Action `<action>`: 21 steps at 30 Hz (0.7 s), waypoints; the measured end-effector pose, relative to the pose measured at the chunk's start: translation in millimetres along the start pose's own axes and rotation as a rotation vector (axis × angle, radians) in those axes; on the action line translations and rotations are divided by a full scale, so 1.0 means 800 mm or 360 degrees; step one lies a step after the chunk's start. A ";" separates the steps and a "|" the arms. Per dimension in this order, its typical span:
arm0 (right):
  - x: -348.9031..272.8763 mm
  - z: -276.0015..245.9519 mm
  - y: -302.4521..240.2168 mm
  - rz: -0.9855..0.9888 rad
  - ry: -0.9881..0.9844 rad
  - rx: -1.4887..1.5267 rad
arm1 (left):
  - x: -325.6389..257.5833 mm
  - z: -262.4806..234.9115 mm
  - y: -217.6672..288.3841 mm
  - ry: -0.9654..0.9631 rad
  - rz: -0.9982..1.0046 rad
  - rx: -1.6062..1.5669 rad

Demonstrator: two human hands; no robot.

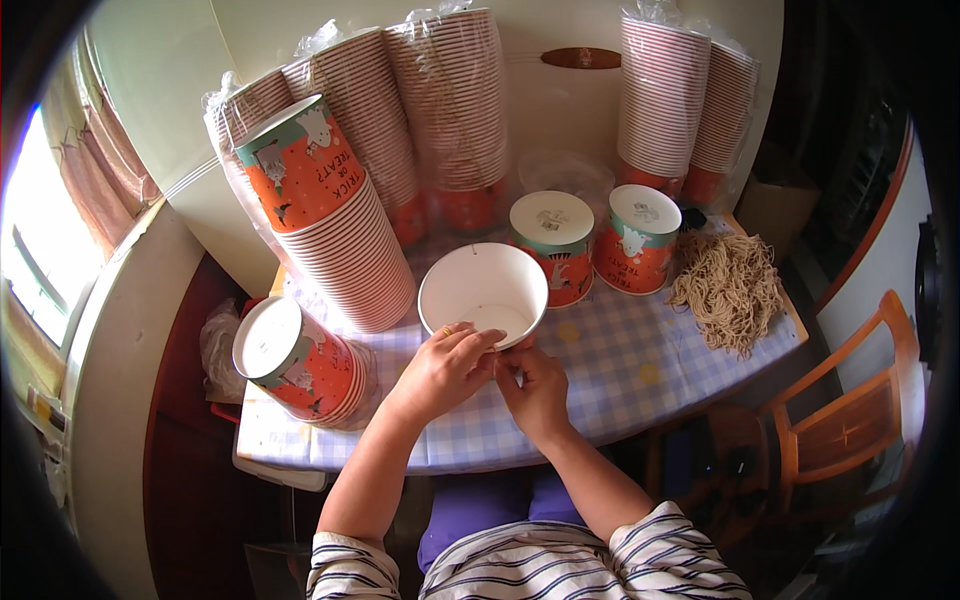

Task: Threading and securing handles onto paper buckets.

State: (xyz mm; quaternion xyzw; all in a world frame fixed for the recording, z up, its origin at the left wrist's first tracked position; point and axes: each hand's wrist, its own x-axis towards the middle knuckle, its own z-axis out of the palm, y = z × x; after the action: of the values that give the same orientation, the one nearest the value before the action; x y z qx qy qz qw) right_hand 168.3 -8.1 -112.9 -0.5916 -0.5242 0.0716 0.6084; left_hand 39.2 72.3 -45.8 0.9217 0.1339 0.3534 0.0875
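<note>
A paper bucket (pixel 470 285), white inside, is tipped toward me at the middle of the table. My left hand (pixel 447 370) grips its near rim, the fingers reaching over into the inside. Close beside it, at the bucket's near outer wall, my right hand (pixel 533 393) is closed in a pinch; whatever is between its fingertips is too small or hidden to make out. A small dark spot shows near the far rim. To the right lies a loose heap of beige cords (pixel 732 290).
Two orange-and-green paper buckets (pixel 552 245) (pixel 637 240) stand upside down behind the bucket. A tall nested bucket stack (pixel 340 235) leans at left, with a shorter stack (pixel 305 365) nearer me. Plastic-wrapped stacks (pixel 450 100) (pixel 663 95) line the wall. A wooden chair (pixel 845 430) stands right.
</note>
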 end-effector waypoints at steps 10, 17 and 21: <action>0.000 -0.001 0.000 0.0011 -0.0006 0.0001 | 0.002 -0.004 0.001 0.0042 -0.0046 -0.0081; 0.002 0.000 -0.005 0.0016 0.0004 0.0095 | 0.005 -0.007 0.008 0.0008 -0.0095 -0.0164; 0.003 -0.003 -0.010 -0.0003 0.0006 0.0038 | 0.003 -0.002 0.007 0.0076 -0.0059 -0.0111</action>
State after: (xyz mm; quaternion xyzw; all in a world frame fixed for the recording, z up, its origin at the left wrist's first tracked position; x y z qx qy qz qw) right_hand 166.8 -10.3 -105.1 -0.5839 -0.5226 0.0761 0.6165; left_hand 40.9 67.8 -41.8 0.9067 0.1407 0.3780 0.1231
